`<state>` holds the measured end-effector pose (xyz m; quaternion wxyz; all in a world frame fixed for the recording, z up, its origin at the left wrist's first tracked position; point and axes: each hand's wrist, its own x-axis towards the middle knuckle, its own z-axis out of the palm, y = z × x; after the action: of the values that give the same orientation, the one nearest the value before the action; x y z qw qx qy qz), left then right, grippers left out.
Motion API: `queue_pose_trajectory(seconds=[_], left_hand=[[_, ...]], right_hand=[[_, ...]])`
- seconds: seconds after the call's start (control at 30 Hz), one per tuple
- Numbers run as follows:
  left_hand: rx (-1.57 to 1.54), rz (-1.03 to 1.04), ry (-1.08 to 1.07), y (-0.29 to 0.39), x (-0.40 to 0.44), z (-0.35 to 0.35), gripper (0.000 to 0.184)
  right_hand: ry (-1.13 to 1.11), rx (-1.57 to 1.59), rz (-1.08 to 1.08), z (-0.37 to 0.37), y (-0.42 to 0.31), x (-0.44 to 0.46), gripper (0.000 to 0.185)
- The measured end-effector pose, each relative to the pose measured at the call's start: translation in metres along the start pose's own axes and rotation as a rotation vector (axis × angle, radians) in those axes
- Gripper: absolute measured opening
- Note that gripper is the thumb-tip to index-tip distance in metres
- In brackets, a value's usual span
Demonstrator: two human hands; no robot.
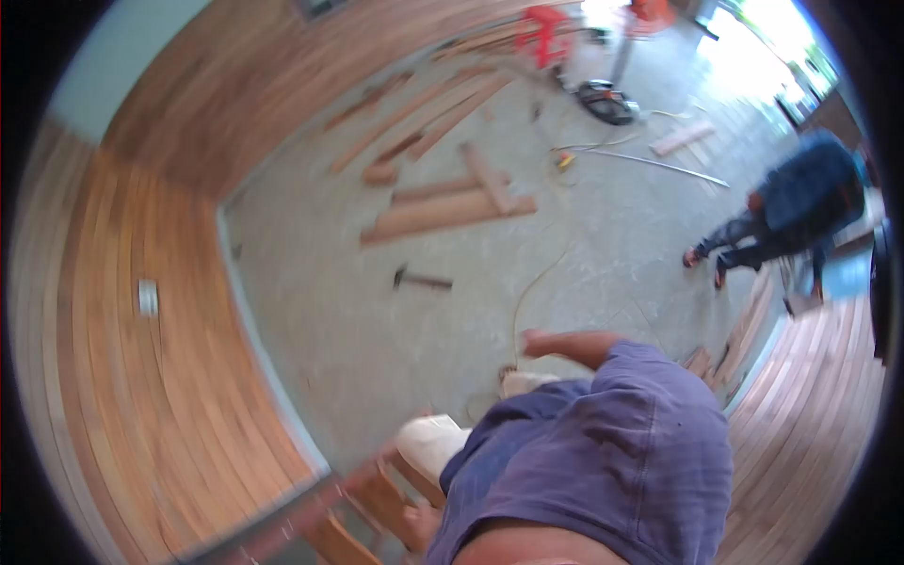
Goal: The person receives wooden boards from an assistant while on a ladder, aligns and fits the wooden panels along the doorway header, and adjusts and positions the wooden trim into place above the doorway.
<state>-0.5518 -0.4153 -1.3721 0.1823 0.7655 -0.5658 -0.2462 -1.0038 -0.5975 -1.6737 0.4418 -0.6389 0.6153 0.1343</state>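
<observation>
Low in the view, my left hand point(420, 524) is curled at the edge of a wooden piece point(379, 496), close beside my light trousers point(435, 446); part of it is hidden by my shirt. My right hand point(539, 343) reaches out over the grey floor from my purple sleeve. It touches nothing visible, and blur hides how its fingers are set. A hammer point(426, 280) lies on the floor beyond both hands. Farther off are several wooden boards point(438, 215), one lying across others.
A person point(805, 193) in a dark checked top stands at the right. Long boards point(424, 118), a red stool point(543, 36), a round black-rimmed object point(607, 102) and a metal rod point(673, 168) are farther back. A thin cord crosses the floor. Plank walls flank both sides.
</observation>
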Motion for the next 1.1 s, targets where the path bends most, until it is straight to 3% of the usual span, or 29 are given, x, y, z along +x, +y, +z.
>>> queue_pose_trajectory(seconds=[0.07, 0.1, 0.13, 0.17, 0.23, 0.3, 0.37, 0.43, 0.5, 0.57, 0.6, 0.63, 0.67, 0.7, 0.73, 0.77, 0.8, 0.9, 0.97, 1.0, 1.07, 1.1], left_hand=[[-0.071, -0.131, -0.265, -0.011, 0.070, 0.050, 0.048], [-0.087, -0.191, -0.358, -0.013, 0.105, 0.064, 0.047], [-0.097, -0.235, -0.442, -0.018, 0.136, 0.070, 0.046], [-0.093, -0.285, -0.517, -0.020, 0.165, 0.077, 0.046], [-0.038, -0.364, -0.652, -0.026, 0.210, 0.076, 0.045], [0.043, -0.439, -0.736, -0.043, 0.245, 0.077, 0.044], [0.154, -0.487, -0.779, -0.062, 0.290, 0.077, 0.043], [0.252, -0.526, -0.742, -0.066, 0.348, 0.074, 0.042], [0.269, -0.538, -0.628, -0.033, 0.427, 0.080, 0.042], [0.199, -0.528, -0.511, 0.024, 0.500, 0.112, 0.048], [0.175, -0.621, -0.507, 0.067, 0.539, 0.133, 0.047], [0.054, -0.576, -0.512, 0.108, 0.554, 0.158, 0.054], [-0.105, -0.238, -0.338, 0.161, 0.543, 0.193, 0.046], [-0.032, -0.139, -0.457, 0.214, 0.536, 0.214, 0.067], [-0.050, -0.137, -0.479, 0.302, 0.486, 0.224, 0.052], [-0.182, -0.081, -0.777, 0.312, 0.519, 0.274, 0.036], [-0.281, 0.097, -0.874, 0.342, 0.497, 0.313, 0.028], [-0.123, 0.200, -1.032, 0.463, 0.373, 0.397, 0.020], [0.019, 0.353, -1.278, 0.514, 0.282, 0.443, 0.021], [0.157, 0.434, -1.322, 0.534, 0.239, 0.472, 0.023], [0.290, 0.586, -1.429, 0.569, 0.156, 0.527, 0.026], [0.289, 0.678, -1.456, 0.588, 0.117, 0.549, 0.029]], right_hand=[[0.169, 0.035, 0.351, -0.124, 0.149, -0.083, 0.048], [0.566, 0.195, 0.486, -0.154, 0.211, -0.122, 0.045], [0.805, 0.365, 0.976, -0.197, 0.220, -0.187, 0.046], [0.955, 0.482, 1.152, -0.231, 0.244, -0.239, 0.051], [1.548, 0.603, 1.234, -0.269, 0.248, -0.325, 0.040], [1.724, 0.685, 1.152, -0.264, 0.274, -0.360, 0.040], [1.715, 0.693, 0.915, -0.225, 0.271, -0.358, 0.038], [1.527, 0.753, 1.021, -0.154, 0.240, -0.331, 0.040], [1.189, 0.679, 0.896, -0.048, 0.200, -0.295, 0.032], [0.618, 0.697, 0.738, 0.089, 0.168, -0.252, 0.040], [0.377, 0.793, 0.693, 0.132, 0.125, -0.254, 0.042], [0.245, 1.068, 0.768, 0.177, 0.082, -0.263, 0.042], [0.433, 0.863, 0.598, 0.251, 0.055, -0.252, 0.043], [0.225, 1.281, 0.874, 0.332, 0.020, -0.263, 0.040], [0.173, 1.472, 1.042, 0.330, -0.017, -0.289, 0.038], [0.162, 1.607, 1.162, 0.332, -0.040, -0.307, 0.036], [0.169, 1.722, 1.269, 0.330, -0.059, -0.321, 0.034], [0.214, 1.931, 1.522, 0.322, -0.080, -0.344, 0.030], [0.241, 1.963, 1.636, 0.311, -0.061, -0.341, 0.029], [0.309, 2.025, 1.641, 0.305, -0.039, -0.338, 0.029], [0.669, 2.568, 1.316, 0.311, 0.030, -0.338, 0.014], [0.728, 2.408, 1.293, 0.286, 0.065, -0.342, 0.013]])
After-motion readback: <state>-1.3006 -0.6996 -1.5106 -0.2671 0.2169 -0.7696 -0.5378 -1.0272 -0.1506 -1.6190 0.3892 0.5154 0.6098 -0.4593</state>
